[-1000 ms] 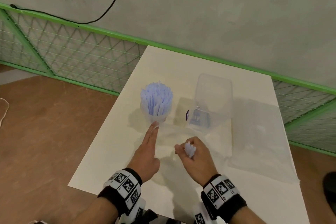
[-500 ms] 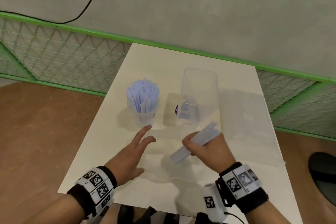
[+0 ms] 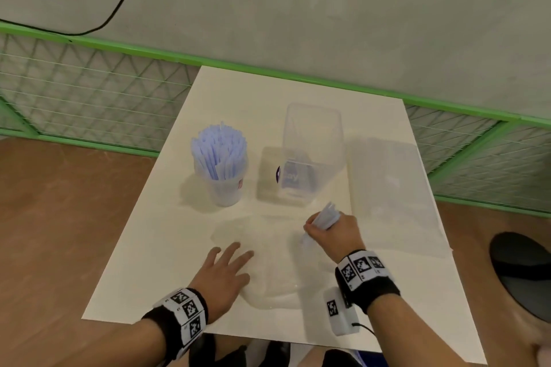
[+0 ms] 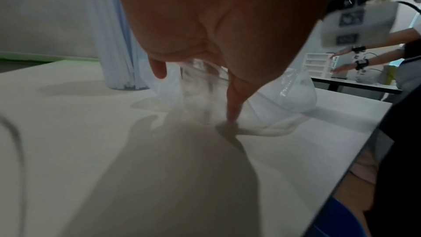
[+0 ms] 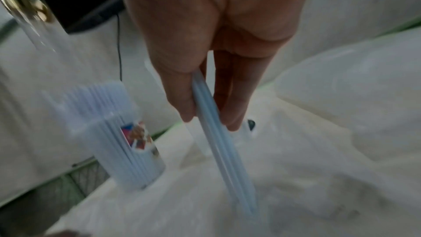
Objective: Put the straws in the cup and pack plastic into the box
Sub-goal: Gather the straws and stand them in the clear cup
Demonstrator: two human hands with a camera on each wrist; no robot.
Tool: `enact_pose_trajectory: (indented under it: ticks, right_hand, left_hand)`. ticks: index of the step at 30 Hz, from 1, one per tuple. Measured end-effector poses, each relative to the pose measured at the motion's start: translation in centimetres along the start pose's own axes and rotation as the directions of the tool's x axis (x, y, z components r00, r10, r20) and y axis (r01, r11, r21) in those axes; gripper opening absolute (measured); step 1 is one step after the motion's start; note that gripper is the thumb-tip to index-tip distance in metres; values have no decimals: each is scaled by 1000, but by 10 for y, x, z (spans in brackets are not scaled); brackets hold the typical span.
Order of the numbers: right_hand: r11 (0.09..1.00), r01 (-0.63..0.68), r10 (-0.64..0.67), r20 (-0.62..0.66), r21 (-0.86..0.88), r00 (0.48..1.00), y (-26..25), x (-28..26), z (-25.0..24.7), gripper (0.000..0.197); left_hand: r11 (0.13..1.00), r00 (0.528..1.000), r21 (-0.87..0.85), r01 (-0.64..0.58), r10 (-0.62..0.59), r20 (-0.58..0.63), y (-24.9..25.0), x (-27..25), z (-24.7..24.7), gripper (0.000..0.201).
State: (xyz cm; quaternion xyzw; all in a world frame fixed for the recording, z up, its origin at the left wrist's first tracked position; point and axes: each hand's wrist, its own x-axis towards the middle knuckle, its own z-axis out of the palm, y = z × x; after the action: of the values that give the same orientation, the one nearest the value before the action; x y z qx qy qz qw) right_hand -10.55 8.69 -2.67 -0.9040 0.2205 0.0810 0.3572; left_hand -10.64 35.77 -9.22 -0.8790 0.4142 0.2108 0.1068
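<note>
We find the left hand (image 3: 222, 272) laid palm down on the near part of the table (image 3: 155, 247), fingers spread and straight, its fingertips resting on the edge of a clear plastic bag (image 3: 268, 262) that lies flat there. The right hand (image 3: 332, 232) is curled round a small bundle of pale blue straws (image 3: 325, 214), held tilted with its lower end down on the bag. The cup (image 3: 226, 188), already full of upright straws, stands left of the clear box (image 3: 310, 155), apart from it. The cup bears a small coloured picture label; the box label shows letters we cannot read with certainty.
</note>
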Motion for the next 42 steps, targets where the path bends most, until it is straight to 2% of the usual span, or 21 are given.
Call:
enact_pose_trajectory:
  ticks: [2,8,12,13,15,16,17,19,21,22,23,24,26,28,30,33,37,39,42]
  right_hand:
    - [1000,-20,20,-19,4,1000,3,3,2,19]
    - [994,103,-94,-181,42,979,-8,-1,-24,17]
    - [998,36,-39,-46,-56,998,10,2,3,26]
    - [997,5,-7,-24,-74,1000,14,3,9,29]
    - [998,-33,31,-22,-58,999,15,4,11,31]
    - [998,-23,22,-31,-55,999,11,5,7,30]
    - [998,1,-3,-39,-65,999,5,4,1,30]
    - [994,84,-89,-75,-73,993,-13,3,-15,26]
    - [979,204,-200,-156,11,967,-39,-2,-34,18]
    - [959,270,-250,-196,83,948,-54,-5,-43,14]
    - [930,320,-281,-210,183,937,-70,-8,-50,11]
    - [890,346,-299,-195,296,934,-85,-10,-54,9]
    - [830,345,-333,-105,439,937,-113,-11,-55,5]
    - [815,374,-405,-28,443,914,-137,-11,-44,4]
    - [802,424,-465,-6,421,885,-156,-9,-29,5]
    - [790,488,-513,-36,372,858,-178,2,-13,15]
    - [815,563,-565,-33,138,825,-195,25,-5,51]
    - [812,579,-579,-28,78,815,-198,32,-2,54]
    - [828,560,-559,-33,16,828,-195,44,10,45]
  left_hand:
    - [999,1000,-41,30,-30,-8,4,6,-11,35]
    - [981,990,-141,136,-130,49,-6,34,-18,46]
    - [986,987,-102,128,-116,113,-11,33,-36,47]
    - [985,992,-128,112,-103,70,-12,29,-42,50]
    - [980,989,-191,55,-79,-124,-17,17,-57,52]
    - [975,965,-221,29,-85,-248,-20,9,-65,50]
    - [966,910,-257,2,-108,-400,-23,1,-74,47]
    - [948,754,-319,-7,-204,-624,-36,-13,-95,44]
    - [926,609,-376,16,-307,-731,-56,-27,-117,46]
    - [920,566,-391,32,-338,-752,-68,-31,-127,50]
    - [916,568,-398,49,-354,-743,-82,-33,-134,55]
    - [914,610,-399,71,-357,-707,-94,-33,-140,61]
    - [915,727,-388,106,-338,-597,-118,-20,-141,69]
    - [911,810,-400,101,-309,-499,-134,2,-135,70]
    - [905,848,-417,87,-287,-446,-145,18,-132,67]
    - [910,877,-411,59,-245,-414,-153,29,-133,65]
    - [895,871,-447,-2,-217,-440,-159,29,-135,49]
    - [900,872,-437,-13,-204,-445,-161,27,-136,48]
    - [895,863,-443,-48,-186,-469,-161,25,-134,47]
